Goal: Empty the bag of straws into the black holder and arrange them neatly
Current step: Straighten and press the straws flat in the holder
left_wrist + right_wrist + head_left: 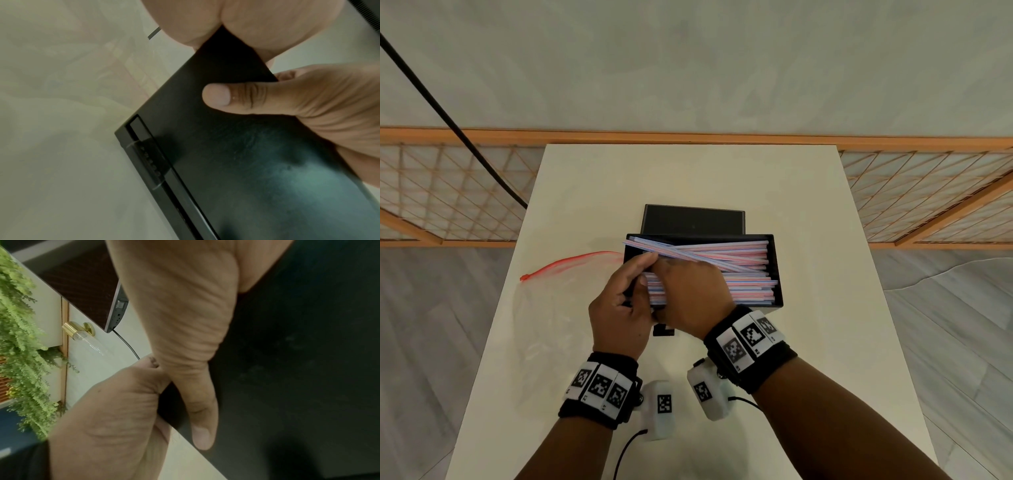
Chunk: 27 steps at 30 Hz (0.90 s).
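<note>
The black holder (pixel 777 267) stands mid-table with its lid (pixel 693 219) open behind it. It is full of pink-and-blue striped straws (pixel 726 274); a few lie slanted across the top of the pile. My left hand (pixel 645 267) grips the holder's left end, with the thumb (pixel 226 97) on the outer wall (pixel 236 154) and the fingers over the rim at the straw ends. My right hand (pixel 688 291) overlaps it at the front left. Its thumb (pixel 197 402) lies along the black wall (pixel 287 353), and its fingers are hidden among the straws. The clear zip bag (pixel 544 308) lies flat to the left.
The white table (pixel 808 205) is narrow, with its edges close on both sides. A wooden lattice rail (pixel 928 192) runs behind it, and a black cable (pixel 448 116) hangs at the far left. The bag's red zip strip (pixel 571 262) reaches the holder's left corner.
</note>
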### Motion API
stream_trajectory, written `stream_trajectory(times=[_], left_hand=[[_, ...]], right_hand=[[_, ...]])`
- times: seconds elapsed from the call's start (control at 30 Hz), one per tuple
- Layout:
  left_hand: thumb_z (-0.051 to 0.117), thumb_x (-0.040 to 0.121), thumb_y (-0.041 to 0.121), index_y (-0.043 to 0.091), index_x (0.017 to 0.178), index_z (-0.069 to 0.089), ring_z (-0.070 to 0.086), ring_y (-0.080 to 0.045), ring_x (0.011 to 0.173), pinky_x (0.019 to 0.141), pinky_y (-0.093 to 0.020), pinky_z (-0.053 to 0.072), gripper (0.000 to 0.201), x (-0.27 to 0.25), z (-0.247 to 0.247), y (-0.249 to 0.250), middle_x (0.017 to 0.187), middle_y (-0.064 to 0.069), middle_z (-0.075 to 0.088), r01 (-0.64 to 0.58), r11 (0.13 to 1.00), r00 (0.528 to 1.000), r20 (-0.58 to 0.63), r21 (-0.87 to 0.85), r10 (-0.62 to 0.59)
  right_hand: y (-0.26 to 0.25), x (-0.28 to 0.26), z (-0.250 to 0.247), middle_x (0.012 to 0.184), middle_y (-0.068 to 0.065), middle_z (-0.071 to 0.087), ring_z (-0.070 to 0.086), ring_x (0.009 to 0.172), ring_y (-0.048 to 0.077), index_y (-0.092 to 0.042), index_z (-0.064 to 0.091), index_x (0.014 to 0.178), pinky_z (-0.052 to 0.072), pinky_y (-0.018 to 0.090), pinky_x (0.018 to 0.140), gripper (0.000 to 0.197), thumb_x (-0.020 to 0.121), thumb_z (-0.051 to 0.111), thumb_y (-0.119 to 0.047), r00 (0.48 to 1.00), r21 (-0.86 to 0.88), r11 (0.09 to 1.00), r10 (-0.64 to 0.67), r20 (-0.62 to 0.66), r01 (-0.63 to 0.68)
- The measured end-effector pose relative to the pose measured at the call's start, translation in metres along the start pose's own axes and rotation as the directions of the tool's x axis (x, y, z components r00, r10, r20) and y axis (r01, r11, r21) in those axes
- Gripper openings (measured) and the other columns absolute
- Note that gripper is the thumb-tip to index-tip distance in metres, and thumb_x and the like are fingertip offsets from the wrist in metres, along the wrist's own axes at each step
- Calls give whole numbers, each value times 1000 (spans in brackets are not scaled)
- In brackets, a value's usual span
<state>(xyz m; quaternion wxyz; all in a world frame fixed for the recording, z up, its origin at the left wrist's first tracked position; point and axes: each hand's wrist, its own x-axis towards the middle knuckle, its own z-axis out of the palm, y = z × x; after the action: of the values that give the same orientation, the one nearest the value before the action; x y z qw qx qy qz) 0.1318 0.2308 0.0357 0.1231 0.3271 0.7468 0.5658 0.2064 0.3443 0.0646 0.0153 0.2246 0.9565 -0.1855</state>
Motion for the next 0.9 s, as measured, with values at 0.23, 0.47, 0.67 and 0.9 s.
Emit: stream_trajectory(times=[0.23, 0.47, 0.67, 0.9], left_hand=[[51, 93, -9, 10, 125, 68, 63, -1, 118, 97, -12, 48, 41, -2, 0, 0, 124, -1, 70, 2, 1000, 1000, -8, 7, -2], [52, 94, -1, 9, 122, 68, 65, -13, 115, 96, -26, 55, 34, -2, -4, -5, 121, -3, 70, -86, 996, 996, -27, 37, 87], [55, 94, 5, 11, 122, 64, 53, -11, 126, 108, -22, 41, 31, 12, -5, 0, 131, -2, 60, -146, 979, 981, -108, 141, 162], [54, 100, 29, 18, 139, 54, 40, -3, 135, 106, 2, 24, 40, 26, 6, -2, 147, 5, 50, -53, 950, 998, 30, 308, 46]], right_hand=[[0, -6, 11, 115, 0, 72, 70, 97, 25, -22, 63, 127, 53, 37, 82, 67, 68, 83, -48, 996, 8, 1000, 12, -93, -12], [-2, -17, 4, 108, 0, 69, 68, 94, 24, -23, 66, 122, 51, 38, 82, 64, 66, 85, -46, 986, 88, 996, 29, -166, -14], [13, -24, -12, 119, -7, 63, 61, 108, 14, -26, 63, 121, 49, 36, 94, 68, 71, 72, -70, 958, 143, 988, 97, -269, -60], [25, -23, 1, 135, -2, 56, 54, 124, 20, -19, 51, 139, 36, 41, 111, 88, 83, 31, -84, 973, 5, 984, 177, -148, -178]])
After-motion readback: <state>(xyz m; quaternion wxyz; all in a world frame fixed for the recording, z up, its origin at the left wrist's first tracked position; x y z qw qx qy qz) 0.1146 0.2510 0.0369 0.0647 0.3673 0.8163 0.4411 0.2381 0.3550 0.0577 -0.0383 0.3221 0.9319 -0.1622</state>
